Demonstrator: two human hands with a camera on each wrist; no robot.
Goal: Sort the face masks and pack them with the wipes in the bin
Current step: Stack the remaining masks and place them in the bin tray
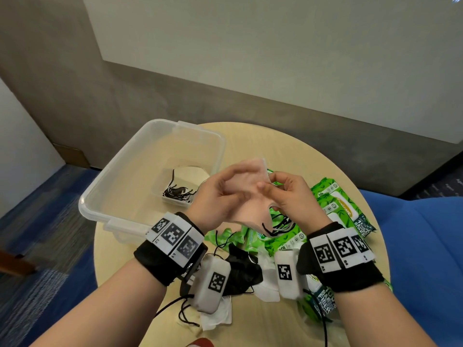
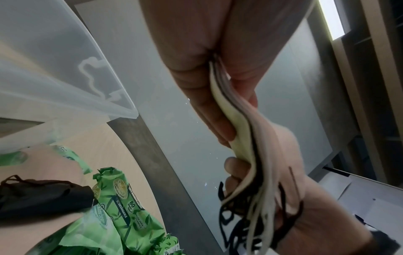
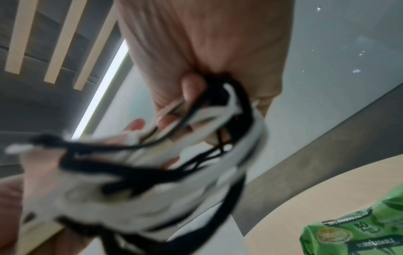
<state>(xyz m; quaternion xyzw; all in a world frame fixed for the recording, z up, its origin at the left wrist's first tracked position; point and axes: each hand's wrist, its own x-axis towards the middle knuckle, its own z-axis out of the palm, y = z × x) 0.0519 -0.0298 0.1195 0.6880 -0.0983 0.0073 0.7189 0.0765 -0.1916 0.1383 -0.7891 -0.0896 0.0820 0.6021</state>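
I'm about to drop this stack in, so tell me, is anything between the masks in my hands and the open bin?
Nothing visible blocks the way. Both the left hand and right hand grip the stack of masks above the table, right beside the clear bin, which has no lid on; masks already lie in its near right corner.

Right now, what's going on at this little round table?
A person is sorting face masks. Both the left hand and the right hand hold a small stack of pink masks above the table, their black ear loops dangling. The clear plastic bin on the left already has some masks in its far corner. Green wipe packs, a black mask and white masks lie on the table, not yet packed.
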